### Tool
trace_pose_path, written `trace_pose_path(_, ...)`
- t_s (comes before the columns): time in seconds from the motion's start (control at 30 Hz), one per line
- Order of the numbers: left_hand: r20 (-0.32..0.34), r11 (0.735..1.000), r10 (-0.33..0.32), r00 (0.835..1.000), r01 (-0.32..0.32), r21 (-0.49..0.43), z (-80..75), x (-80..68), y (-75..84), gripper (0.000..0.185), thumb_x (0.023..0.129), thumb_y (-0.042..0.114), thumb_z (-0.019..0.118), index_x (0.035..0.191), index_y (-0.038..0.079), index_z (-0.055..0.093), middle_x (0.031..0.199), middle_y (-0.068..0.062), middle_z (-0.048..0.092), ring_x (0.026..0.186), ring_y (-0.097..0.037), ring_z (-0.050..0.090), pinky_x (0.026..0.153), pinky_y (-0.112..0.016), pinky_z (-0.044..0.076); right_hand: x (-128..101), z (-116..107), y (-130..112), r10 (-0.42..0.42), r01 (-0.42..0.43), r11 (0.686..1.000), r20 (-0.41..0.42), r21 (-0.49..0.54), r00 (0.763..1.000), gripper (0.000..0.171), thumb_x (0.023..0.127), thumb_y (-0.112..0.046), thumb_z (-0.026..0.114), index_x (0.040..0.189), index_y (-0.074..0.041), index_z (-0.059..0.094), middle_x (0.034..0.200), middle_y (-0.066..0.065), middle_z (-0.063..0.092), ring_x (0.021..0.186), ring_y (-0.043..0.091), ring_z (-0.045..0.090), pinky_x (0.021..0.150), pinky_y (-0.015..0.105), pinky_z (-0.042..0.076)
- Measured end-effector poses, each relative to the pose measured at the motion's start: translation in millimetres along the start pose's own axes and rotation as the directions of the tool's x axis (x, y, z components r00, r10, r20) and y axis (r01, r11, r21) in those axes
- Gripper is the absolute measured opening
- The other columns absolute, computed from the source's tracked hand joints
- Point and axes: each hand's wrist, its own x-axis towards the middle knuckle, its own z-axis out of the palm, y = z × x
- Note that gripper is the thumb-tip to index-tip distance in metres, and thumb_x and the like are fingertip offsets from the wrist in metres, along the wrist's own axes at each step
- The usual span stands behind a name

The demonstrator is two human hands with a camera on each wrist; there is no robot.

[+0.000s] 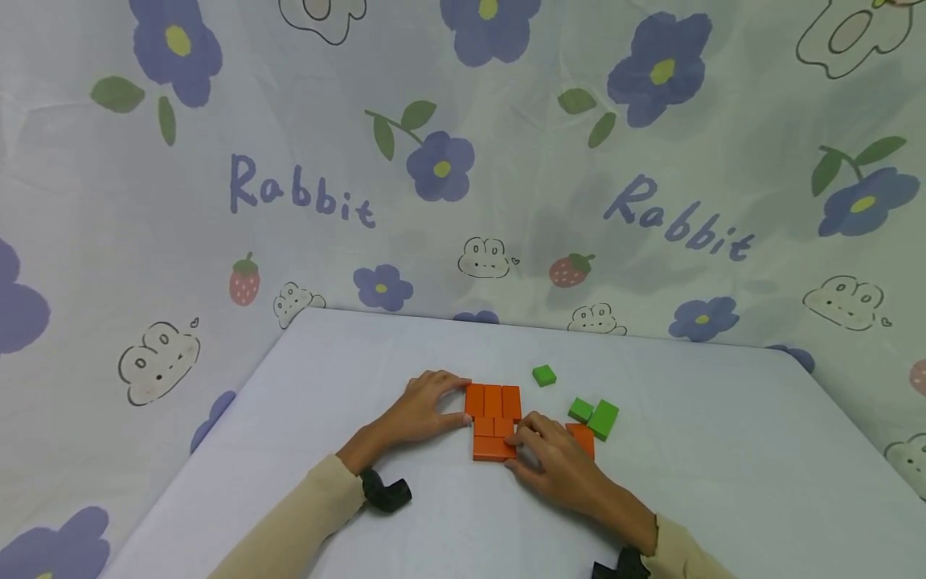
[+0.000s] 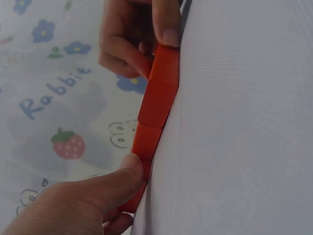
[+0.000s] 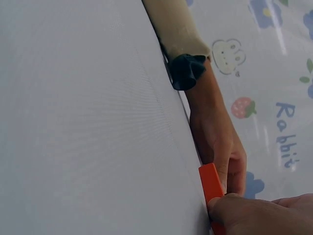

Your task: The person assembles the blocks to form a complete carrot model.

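Observation:
Several orange blocks lie flat and close together, with three upright rectangles at the far side. Two small orange blocks sit in the middle and a wide orange block lies at the front. My left hand spans the far left orange block, index finger at its far corner and thumb at its near corner. On the other side, my right hand pinches the wide front block at its right end. Its thumb presses the front face in the right wrist view.
Another orange block lies just behind my right hand, partly hidden by it. Beside it are two green blocks, and a small green block lies farther back. A patterned cloth hangs behind the white table.

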Motion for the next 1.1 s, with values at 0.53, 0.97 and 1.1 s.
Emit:
trace_pose_path(0.53, -0.009, 1.0, 0.02, 1.0, -0.02, -0.014, 3.4, 2.0, -4.5, 0.062, 0.088, 0.048, 0.072, 0.142, 0.022, 0.055, 0.143, -0.003, 0.055, 0.135, -0.027, 0.045, 0.106, -0.053, 0.034, 3.6, -28.2, -2.8, 0.18, -0.192, 0.967, 0.084, 0.165, 0.98, 0.025, 0.091, -0.026, 0.075, 0.112, -0.018, 0.066, 0.111, -0.009, 0.06, 0.099, 0.006, 0.061, 0.083, 0.025, 0.056)
trace_pose_path(0.97, -0.017, 0.999, 0.038, 0.999, -0.038, 0.002, 1.1, -0.2, -2.7, 0.063, 0.088, 0.046, 0.073, 0.142, 0.019, 0.056, 0.141, -0.004, 0.057, 0.132, -0.028, 0.047, 0.104, -0.052, 0.035, -38.2, -60.3, 31.1, 0.33, -0.321, 0.91, -0.009, -0.264, 0.944, 0.034, 0.085, -0.031, 0.08, 0.104, -0.006, 0.068, 0.094, 0.005, 0.066, 0.083, 0.02, 0.064, 0.063, 0.033, 0.056)
trace_pose_path(1.1, -0.017, 0.999, 0.044, 0.999, -0.044, 0.002, 2.2, -0.6, -3.1, 0.063, 0.088, 0.047, 0.073, 0.142, 0.019, 0.056, 0.14, -0.004, 0.058, 0.131, -0.027, 0.048, 0.104, -0.051, 0.036, -43.9, -55.7, 32.8, 0.339, -0.315, 0.91, 0.042, -0.271, 0.94, 0.035, 0.085, -0.029, 0.08, 0.109, -0.007, 0.068, 0.096, 0.002, 0.064, 0.081, 0.014, 0.06, 0.06, 0.03, 0.053)
